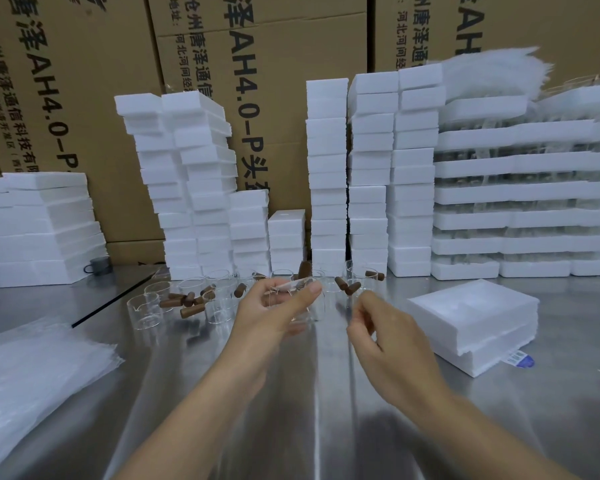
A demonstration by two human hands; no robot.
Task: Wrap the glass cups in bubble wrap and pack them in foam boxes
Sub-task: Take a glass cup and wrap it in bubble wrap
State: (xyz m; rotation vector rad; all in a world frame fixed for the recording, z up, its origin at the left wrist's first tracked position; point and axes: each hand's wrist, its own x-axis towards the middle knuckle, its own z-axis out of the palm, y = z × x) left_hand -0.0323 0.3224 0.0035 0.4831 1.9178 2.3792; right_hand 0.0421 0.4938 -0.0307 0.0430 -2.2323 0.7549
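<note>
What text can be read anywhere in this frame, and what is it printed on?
"唐泽AH4.0-P": left carton, printed sideways.
"沧州唐泽通信科技有限": left carton, smaller line.
"泽AH4.0-P头": middle carton, cut off at both ends.
"地址:" and "河北河间经": middle carton, small print.
Blue-and-white label under the foam box: too blurred to read.

Left hand: a clear glass cup is gripped at centre frame, above the worktop.
Right hand: held just right of the cup, fingers curled; whether anything is pinched cannot be told.
Other cups: stood behind the hands, brown handles lying among them.
Bubble wrap: sheets piled at lower left.
Foam boxes: stacked across the back.
</note>
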